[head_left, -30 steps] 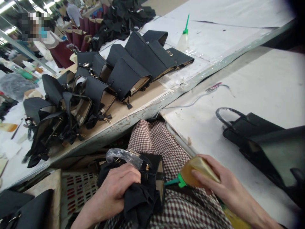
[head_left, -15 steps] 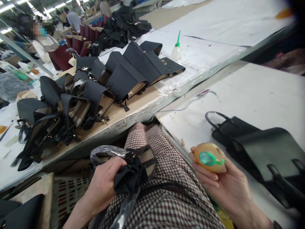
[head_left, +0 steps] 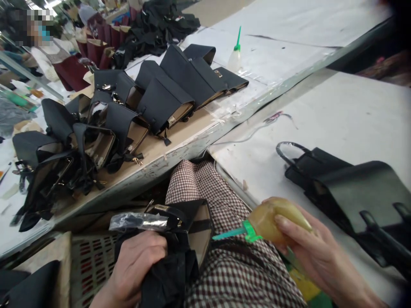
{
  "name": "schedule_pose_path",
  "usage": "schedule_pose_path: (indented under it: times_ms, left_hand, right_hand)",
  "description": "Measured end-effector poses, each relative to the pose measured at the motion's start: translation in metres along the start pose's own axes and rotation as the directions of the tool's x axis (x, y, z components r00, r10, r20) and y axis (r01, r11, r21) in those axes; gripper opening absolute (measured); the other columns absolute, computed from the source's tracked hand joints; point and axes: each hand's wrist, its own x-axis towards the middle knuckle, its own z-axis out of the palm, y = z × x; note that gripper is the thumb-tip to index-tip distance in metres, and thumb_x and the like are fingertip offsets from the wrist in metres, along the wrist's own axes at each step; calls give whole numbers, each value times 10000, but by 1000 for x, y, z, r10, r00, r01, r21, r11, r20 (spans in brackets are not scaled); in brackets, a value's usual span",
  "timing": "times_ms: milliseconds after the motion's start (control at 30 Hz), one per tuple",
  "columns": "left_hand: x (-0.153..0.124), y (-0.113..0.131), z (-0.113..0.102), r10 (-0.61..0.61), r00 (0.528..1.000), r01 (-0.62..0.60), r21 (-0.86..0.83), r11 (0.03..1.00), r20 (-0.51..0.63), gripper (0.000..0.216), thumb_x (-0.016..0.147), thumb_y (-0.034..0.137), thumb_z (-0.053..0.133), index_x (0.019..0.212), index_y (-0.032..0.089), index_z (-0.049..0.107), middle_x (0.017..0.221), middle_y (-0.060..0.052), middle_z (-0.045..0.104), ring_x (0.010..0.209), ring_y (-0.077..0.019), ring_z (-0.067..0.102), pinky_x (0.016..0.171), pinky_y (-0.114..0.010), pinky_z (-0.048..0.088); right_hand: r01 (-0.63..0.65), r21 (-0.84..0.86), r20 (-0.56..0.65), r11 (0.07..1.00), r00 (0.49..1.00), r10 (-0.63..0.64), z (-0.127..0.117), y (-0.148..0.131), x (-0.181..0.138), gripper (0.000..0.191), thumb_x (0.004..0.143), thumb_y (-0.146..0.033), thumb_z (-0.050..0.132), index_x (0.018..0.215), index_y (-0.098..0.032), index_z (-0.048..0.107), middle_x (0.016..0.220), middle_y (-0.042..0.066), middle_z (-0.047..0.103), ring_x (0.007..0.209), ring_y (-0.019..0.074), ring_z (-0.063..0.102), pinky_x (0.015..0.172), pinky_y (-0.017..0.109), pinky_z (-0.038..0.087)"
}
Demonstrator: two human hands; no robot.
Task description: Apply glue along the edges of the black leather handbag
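Observation:
My left hand (head_left: 136, 263) grips a small black handbag (head_left: 189, 233) with crumpled black lining on my checked lap (head_left: 224, 273). The bag's handle is wrapped in clear plastic (head_left: 138, 221). My right hand (head_left: 308, 250) holds an amber glue bottle (head_left: 276, 216). Its green nozzle (head_left: 233, 233) points left, with the tip close to the bag's open tan side.
A finished black bag (head_left: 353, 188) lies on the white table (head_left: 337, 115) at my right. Several black bags (head_left: 128, 111) crowd the bench ahead, beside a second glue bottle (head_left: 235, 53). A plastic crate (head_left: 96, 261) stands at lower left. Other people work at the far left.
My right hand has turned the glue bottle so its nozzle points left at the bag again. My left hand has shifted the bag, and its open side faces the nozzle.

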Motion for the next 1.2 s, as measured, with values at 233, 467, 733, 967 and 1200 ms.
schedule_pose_path:
  times_ms: [233, 467, 733, 967, 1200]
  left_hand:
    - [-11, 24, 18, -69, 992, 80, 109, 991, -101, 308, 1128, 192, 406, 946, 140, 649, 854, -97, 747, 795, -168, 733, 697, -268, 526]
    - [-7, 18, 10, -47, 999, 50, 115, 992, -28, 316, 1125, 161, 395, 963, 125, 665, 919, -100, 750, 886, -150, 731, 806, -246, 535]
    - [-9, 10, 7, -2, 999, -3, 118, 993, 46, 324, 1120, 135, 387, 978, 115, 678, 949, -110, 756, 952, -141, 718, 879, -243, 531]
    - [-4, 14, 11, -22, 1000, 23, 124, 992, -9, 337, 1120, 145, 395, 948, 119, 684, 930, -101, 757, 912, -146, 733, 871, -245, 548]
    - [-2, 13, 12, -60, 997, 64, 116, 991, -43, 305, 1114, 180, 415, 949, 144, 669, 889, -101, 768, 844, -171, 759, 760, -259, 576]
  right_hand:
    - [45, -261, 131, 964, 991, -11, -2, -1, -5, 436, 886, -564, 777, 1196, -267, 698, 974, 51, 728, 762, 243, 648, 543, 276, 525]
    - [-11, -273, 264, 962, 961, 86, 12, -11, -4, 435, 896, -570, 780, 1201, -278, 674, 920, 19, 736, 795, 223, 657, 645, 268, 538]
    - [-21, -376, 274, 926, 952, 133, 16, -19, 8, 416, 923, -587, 748, 1145, -247, 659, 899, 15, 711, 779, 215, 626, 616, 280, 498]
    - [-12, -419, 242, 908, 962, 124, 23, -31, 11, 450, 883, -618, 776, 1110, -244, 673, 907, 16, 713, 786, 212, 627, 612, 274, 490]
    - [-79, -332, 281, 940, 943, 178, 29, -29, 6, 478, 867, -645, 774, 1082, -227, 687, 857, 20, 675, 682, 185, 573, 477, 249, 432]
